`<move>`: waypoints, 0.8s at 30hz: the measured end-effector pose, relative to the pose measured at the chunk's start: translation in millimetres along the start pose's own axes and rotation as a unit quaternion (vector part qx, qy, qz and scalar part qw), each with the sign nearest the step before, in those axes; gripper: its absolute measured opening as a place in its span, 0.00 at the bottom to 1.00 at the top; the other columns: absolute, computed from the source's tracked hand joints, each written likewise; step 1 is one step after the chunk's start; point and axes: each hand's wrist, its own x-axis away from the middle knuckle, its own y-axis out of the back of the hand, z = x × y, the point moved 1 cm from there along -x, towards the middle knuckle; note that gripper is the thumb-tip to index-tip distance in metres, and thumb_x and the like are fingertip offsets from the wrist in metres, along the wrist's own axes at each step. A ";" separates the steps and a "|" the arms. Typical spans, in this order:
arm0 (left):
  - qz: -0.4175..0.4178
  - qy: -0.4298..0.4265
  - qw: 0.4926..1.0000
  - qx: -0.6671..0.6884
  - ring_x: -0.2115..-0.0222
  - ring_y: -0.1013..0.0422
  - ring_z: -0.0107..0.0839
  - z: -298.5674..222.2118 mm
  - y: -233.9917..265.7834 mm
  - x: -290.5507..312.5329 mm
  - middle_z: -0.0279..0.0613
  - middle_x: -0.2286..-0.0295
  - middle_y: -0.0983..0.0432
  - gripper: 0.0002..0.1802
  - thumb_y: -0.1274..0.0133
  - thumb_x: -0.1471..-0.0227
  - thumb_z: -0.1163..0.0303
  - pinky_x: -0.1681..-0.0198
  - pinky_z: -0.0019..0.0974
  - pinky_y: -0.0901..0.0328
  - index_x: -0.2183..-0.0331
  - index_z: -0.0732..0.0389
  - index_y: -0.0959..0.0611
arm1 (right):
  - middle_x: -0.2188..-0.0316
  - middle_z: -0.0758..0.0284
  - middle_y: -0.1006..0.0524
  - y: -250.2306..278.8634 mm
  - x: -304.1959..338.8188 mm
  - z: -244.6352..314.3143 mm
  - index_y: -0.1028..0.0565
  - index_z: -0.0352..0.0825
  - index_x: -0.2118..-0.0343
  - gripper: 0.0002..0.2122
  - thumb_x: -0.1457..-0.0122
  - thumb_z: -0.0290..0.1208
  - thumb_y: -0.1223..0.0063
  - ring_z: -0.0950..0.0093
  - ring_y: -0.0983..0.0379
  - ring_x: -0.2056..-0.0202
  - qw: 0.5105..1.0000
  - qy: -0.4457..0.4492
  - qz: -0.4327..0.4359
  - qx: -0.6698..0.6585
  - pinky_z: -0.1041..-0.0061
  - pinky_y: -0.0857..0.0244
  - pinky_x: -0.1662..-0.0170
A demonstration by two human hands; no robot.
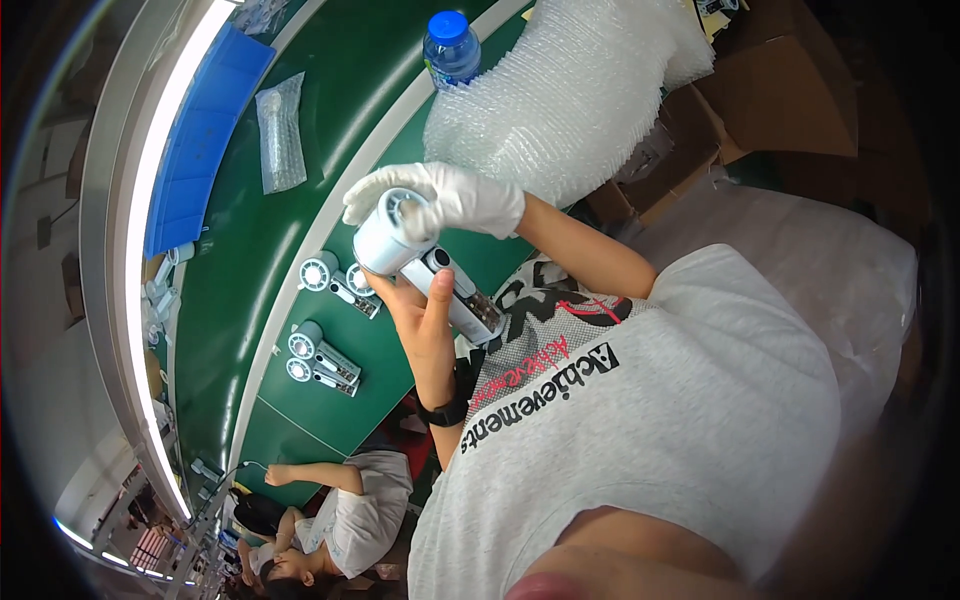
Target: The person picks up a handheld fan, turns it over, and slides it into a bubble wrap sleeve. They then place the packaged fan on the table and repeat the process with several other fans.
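A light blue handheld fan [384, 243] with a round grilled head is held up above the green bench. Part of its handle is uncovered, showing the parts inside. My bare left hand [424, 335], with a black band at the wrist, wraps round it where head and handle meet, thumb along the handle. My white-gloved right hand [470, 200] is closed over the far side of the head, its thumb across the grille. Behind my left hand lie more fans of the same kind: a pair [318, 272] partly hidden by that hand, and another pair [318, 352] nearer the co-worker.
A heap of bubble wrap [550, 110] and a blue-capped bottle [453, 55] stand beyond my right hand. A bubble-wrapped packet [281, 130] lies near a blue bin [205, 130]. Cardboard boxes [780, 85] are at the upper right. A co-worker [365, 505] sits along the bench.
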 end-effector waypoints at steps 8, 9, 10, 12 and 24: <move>-0.114 -0.192 0.940 -0.258 0.57 0.40 0.38 15.4 2.2 -13.9 0.48 0.58 0.40 0.46 0.43 0.61 0.76 0.52 0.35 0.47 0.48 0.64 0.55 | 0.69 0.65 0.26 -28.0 7.5 8.2 0.32 0.33 0.56 0.21 0.53 0.34 0.45 0.78 0.31 0.64 0.981 -0.024 -0.133 0.143 0.80 0.37 0.60; -0.147 -0.263 0.897 -0.323 0.58 0.39 0.39 21.2 7.8 -18.5 0.49 0.59 0.39 0.43 0.43 0.60 0.72 0.53 0.35 0.45 0.49 0.64 0.52 | 0.69 0.65 0.26 -25.2 5.4 3.9 0.32 0.33 0.56 0.21 0.53 0.34 0.45 0.78 0.31 0.64 0.981 -0.024 -0.132 0.142 0.80 0.37 0.60; -0.178 -0.330 0.844 -0.385 0.59 0.38 0.40 25.6 13.1 -22.4 0.50 0.59 0.38 0.41 0.43 0.59 0.68 0.54 0.35 0.44 0.49 0.65 0.49 | 0.70 0.65 0.26 -19.8 2.2 -2.1 0.32 0.32 0.56 0.21 0.54 0.34 0.45 0.78 0.31 0.64 0.988 -0.013 -0.092 0.121 0.79 0.36 0.61; -0.203 -0.393 0.781 -0.442 0.60 0.36 0.41 23.8 18.2 -24.0 0.50 0.60 0.38 0.39 0.43 0.57 0.64 0.56 0.34 0.42 0.50 0.65 0.47 | 0.71 0.65 0.26 -12.9 0.4 -7.0 0.32 0.32 0.57 0.21 0.54 0.35 0.45 0.79 0.31 0.65 0.995 0.002 -0.035 0.089 0.78 0.35 0.63; -0.120 0.100 0.917 0.366 0.70 0.31 0.35 27.6 39.1 -41.4 0.42 0.67 0.29 0.33 0.72 0.48 0.42 0.66 0.36 0.33 0.58 0.61 0.30 | 0.52 0.56 0.38 -11.8 2.4 -23.2 0.25 0.40 0.64 0.11 0.48 0.37 0.51 0.66 0.44 0.49 0.944 0.139 0.030 0.297 0.69 0.53 0.46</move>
